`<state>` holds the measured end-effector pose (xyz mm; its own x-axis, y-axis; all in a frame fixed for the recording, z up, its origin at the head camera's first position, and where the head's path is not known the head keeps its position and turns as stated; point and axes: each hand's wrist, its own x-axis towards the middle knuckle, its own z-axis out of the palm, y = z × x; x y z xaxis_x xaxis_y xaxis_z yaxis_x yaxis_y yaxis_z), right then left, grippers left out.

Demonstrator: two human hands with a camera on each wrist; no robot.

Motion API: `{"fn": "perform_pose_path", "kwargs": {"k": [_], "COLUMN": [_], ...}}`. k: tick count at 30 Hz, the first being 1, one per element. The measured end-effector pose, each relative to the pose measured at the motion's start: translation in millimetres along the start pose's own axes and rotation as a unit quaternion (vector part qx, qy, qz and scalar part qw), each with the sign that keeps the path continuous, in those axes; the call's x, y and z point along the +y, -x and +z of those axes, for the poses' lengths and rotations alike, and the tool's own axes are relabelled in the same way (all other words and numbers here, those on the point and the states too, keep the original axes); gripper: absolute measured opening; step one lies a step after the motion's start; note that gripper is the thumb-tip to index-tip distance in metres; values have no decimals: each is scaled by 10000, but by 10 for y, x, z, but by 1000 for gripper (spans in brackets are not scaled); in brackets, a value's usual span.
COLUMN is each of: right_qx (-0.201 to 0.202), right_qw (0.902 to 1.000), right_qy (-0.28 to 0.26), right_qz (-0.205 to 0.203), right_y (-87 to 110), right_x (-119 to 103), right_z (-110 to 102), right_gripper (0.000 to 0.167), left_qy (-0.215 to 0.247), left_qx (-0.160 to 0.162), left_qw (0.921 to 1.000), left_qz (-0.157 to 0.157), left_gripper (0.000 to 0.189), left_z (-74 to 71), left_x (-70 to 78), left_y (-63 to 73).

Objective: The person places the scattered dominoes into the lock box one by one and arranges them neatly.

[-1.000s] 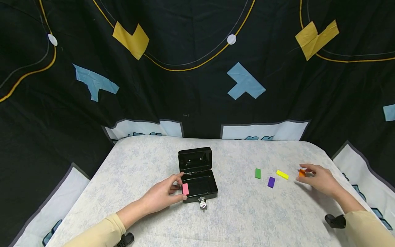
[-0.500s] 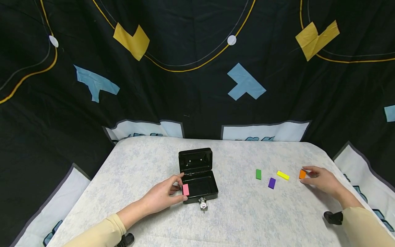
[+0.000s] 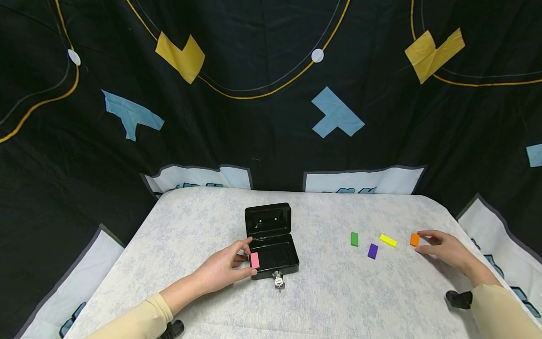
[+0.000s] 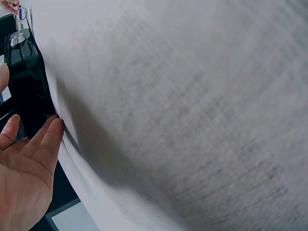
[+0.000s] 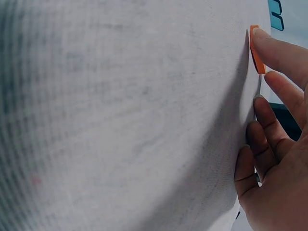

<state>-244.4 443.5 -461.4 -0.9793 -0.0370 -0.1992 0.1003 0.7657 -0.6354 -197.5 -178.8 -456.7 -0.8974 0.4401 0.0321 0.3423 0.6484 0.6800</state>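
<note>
A small black metal cash box (image 3: pixel 277 266) stands with its lid (image 3: pixel 268 219) raised. My left hand (image 3: pixel 220 266) holds its left end, thumb at the front corner and index finger near the hinge. In the left wrist view, other fingers lie along the box's side. A pink block (image 3: pixel 254 260) shows at the left end of the box, between thumb and index finger. Keys (image 3: pixel 279 281) hang from the front lock. My right hand (image 3: pixel 444 249) is just right of an orange block (image 3: pixel 414 239), thumb and index finger spread apart; in the right wrist view its fingertips overlap the block.
On the pale cloth-covered table (image 3: pixel 322 301) lie a green block (image 3: pixel 354 239), a purple block (image 3: pixel 372 251) and a yellow block (image 3: pixel 388 241), all left of the orange one. A black curtain (image 3: pixel 271 132) with coloured tape hangs behind the table.
The right hand's fingers, around the orange block a second ago, have spread and drawn back to the right, leaving the block on the table. The left hand and box have stayed put.
</note>
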Motion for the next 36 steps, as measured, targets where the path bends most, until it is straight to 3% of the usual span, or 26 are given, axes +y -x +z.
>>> {"fn": "perform_pose_path", "kwargs": {"k": [36], "right_qx": [78], "right_qw": [9998], "right_qy": [-168], "right_qz": [35], "right_y": [1], "right_x": [12], "right_z": [17], "right_gripper": [80], "left_qy": [-10], "left_qx": [34], "left_qw": [10000], "left_qz": [-47], "left_gripper": [43], "left_z": [3], "left_x": [13], "left_y": [11]}}
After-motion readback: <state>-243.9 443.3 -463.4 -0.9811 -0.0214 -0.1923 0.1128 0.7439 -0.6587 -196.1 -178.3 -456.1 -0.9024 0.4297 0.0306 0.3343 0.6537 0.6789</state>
